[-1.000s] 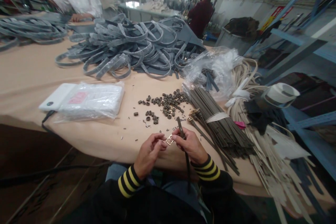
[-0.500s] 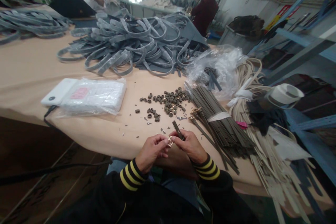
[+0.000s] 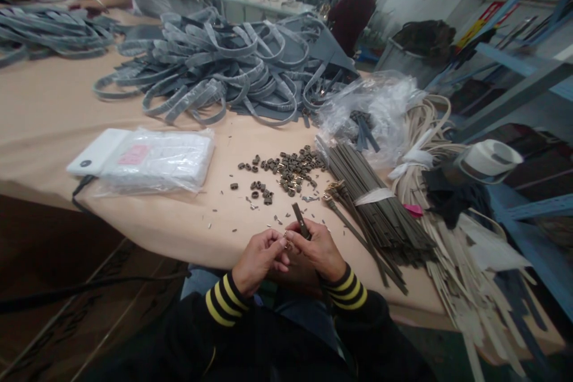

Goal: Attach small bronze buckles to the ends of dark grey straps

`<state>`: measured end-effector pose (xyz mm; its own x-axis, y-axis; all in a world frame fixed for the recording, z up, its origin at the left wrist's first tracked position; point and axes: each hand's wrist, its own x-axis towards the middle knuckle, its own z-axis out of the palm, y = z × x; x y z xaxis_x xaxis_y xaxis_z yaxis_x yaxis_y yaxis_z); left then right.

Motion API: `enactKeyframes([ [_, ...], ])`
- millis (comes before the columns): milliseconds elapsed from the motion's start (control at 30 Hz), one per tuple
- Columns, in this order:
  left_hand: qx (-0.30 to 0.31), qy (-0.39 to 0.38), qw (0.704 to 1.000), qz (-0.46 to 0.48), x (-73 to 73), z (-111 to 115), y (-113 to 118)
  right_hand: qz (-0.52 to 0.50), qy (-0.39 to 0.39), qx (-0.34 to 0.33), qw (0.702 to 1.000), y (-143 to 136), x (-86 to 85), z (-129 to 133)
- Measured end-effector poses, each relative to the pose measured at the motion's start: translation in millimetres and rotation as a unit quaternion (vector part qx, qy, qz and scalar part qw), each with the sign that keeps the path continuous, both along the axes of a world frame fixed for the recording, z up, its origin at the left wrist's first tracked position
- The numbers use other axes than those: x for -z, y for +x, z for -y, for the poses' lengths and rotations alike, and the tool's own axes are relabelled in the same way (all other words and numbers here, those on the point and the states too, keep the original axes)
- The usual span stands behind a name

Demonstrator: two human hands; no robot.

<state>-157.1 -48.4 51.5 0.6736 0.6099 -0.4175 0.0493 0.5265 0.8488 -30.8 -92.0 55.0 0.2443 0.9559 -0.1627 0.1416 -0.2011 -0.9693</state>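
Gold-toned buckle (image 3: 286,241), mostly hidden, sits pinched between the fingertips of your left hand (image 3: 258,258) and right hand (image 3: 319,248) by the table's (image 3: 165,212) near edge; your right also grips an olive strap (image 3: 299,221). Light, steady pressure should suit such small metal.

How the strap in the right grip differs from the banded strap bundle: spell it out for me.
The held strap is a single piece, while the strap bundle gathers many, wrapped by a white band. The held strap is in the right grip, its visible end raised; the strap bundle lies on the table. Both are dark olive-brown.
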Motion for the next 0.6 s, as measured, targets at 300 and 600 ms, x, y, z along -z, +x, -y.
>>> enactKeyframes([
  [300, 0.057, 0.055, 0.996, -0.032, 4.6, -6.6, -7.9, 0.023, -0.03, -0.113, 0.993, 9.3, -2.7, 2.0],
  [600, -0.014, -0.045, 0.998, -0.035, 3.0, -4.5, -5.3, 0.012, -0.05, -0.098, 0.994, 2.3, -0.1, 7.8],
])
